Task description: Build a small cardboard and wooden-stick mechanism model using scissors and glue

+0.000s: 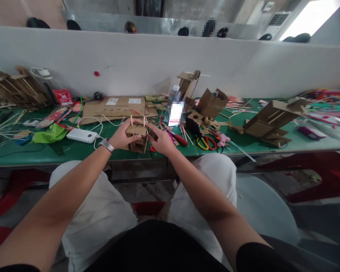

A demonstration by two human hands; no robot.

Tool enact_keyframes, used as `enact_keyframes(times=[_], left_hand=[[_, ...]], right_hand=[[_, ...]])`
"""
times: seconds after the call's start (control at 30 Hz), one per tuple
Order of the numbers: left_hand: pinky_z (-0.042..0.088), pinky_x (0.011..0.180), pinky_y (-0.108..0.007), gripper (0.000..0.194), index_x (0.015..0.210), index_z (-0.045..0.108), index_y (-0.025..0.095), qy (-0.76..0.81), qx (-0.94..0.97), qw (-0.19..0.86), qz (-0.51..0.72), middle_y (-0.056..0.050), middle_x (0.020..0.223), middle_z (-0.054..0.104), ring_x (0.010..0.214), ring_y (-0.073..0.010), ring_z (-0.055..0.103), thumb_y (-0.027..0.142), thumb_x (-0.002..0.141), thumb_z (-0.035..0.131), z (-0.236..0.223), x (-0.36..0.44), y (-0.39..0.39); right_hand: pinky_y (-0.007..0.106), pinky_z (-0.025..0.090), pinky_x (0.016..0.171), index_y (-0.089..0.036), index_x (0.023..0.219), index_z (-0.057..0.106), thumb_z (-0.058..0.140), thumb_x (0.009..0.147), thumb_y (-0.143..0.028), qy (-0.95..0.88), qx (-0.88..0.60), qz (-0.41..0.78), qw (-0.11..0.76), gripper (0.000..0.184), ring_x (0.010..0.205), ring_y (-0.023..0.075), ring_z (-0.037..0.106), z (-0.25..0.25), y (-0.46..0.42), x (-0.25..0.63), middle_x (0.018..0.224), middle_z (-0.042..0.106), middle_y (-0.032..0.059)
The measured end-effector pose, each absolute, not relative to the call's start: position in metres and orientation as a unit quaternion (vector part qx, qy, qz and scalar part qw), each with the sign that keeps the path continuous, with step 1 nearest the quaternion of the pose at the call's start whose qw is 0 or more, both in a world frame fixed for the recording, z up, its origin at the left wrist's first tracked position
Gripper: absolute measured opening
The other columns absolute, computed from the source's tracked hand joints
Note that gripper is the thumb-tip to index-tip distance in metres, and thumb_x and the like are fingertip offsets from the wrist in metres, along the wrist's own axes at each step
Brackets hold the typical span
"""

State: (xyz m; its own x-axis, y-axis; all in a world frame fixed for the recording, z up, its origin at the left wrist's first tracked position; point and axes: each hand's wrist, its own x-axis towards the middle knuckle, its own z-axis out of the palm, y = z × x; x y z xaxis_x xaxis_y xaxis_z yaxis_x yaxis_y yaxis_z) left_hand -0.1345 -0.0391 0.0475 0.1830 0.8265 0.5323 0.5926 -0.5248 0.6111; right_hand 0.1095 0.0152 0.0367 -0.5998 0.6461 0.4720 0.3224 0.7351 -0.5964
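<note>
A small brown cardboard structure stands at the front edge of the green table, with two short wooden sticks rising from its top. My left hand, with a metal watch on the wrist, grips its left side, thumb across the front. From the right, my right hand holds the same structure, fingers at its back and upper right side. Part of the cardboard is hidden behind my fingers. Close to my right hand lie a red-handled screwdriver and a lit phone leaning against a plastic bottle.
Flattened cardboard lies behind my hands. A white power bank with cables and a green cloth are at left. Scissors, a pink glue gun and a cardboard model are at right. A grey partition stands behind.
</note>
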Motion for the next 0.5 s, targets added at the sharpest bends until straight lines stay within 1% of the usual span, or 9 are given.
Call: enact_keyframes(times=[0.1,0.23,0.4,0.5], left_hand=[[0.053,0.113,-0.050,0.064,0.135,0.061,0.022,0.477,0.751,0.126,0.440,-0.013,0.136,0.068,0.126,-0.0323,0.067,0.064,0.089,0.076,0.046,-0.131,-0.039],[0.051,0.115,-0.049,0.063,0.137,0.060,0.022,0.479,0.752,0.109,0.440,-0.012,0.136,0.067,0.127,-0.0313,0.067,0.062,0.091,0.076,0.045,-0.129,-0.041],[0.052,0.114,-0.050,0.064,0.136,0.060,0.021,0.496,0.739,0.102,0.444,-0.013,0.136,0.067,0.126,-0.0314,0.067,0.065,0.090,0.074,0.043,-0.126,-0.042],[0.053,0.112,-0.051,0.068,0.135,0.060,0.021,0.501,0.737,0.107,0.441,-0.014,0.135,0.067,0.125,-0.0326,0.068,0.069,0.089,0.073,0.042,-0.127,-0.041]], right_hand=[[0.032,0.054,0.081,-0.025,0.163,0.053,0.061,0.100,-0.022,-0.872,-0.293,0.230,0.318,0.063,0.078,0.0211,0.069,0.039,0.013,0.114,0.103,0.081,0.0057],[0.031,0.053,0.078,-0.029,0.170,0.040,0.061,0.101,-0.023,-0.882,-0.312,0.224,0.273,0.073,0.072,0.0193,0.067,0.042,0.009,0.116,0.107,0.081,0.0044],[0.028,0.051,0.076,-0.029,0.177,0.020,0.060,0.101,-0.021,-0.885,-0.329,0.230,0.238,0.086,0.071,0.0183,0.068,0.043,0.001,0.112,0.103,0.081,0.0025],[0.028,0.050,0.076,-0.027,0.178,0.011,0.058,0.102,-0.020,-0.886,-0.329,0.231,0.230,0.090,0.073,0.0191,0.069,0.042,-0.001,0.110,0.101,0.080,0.0034]])
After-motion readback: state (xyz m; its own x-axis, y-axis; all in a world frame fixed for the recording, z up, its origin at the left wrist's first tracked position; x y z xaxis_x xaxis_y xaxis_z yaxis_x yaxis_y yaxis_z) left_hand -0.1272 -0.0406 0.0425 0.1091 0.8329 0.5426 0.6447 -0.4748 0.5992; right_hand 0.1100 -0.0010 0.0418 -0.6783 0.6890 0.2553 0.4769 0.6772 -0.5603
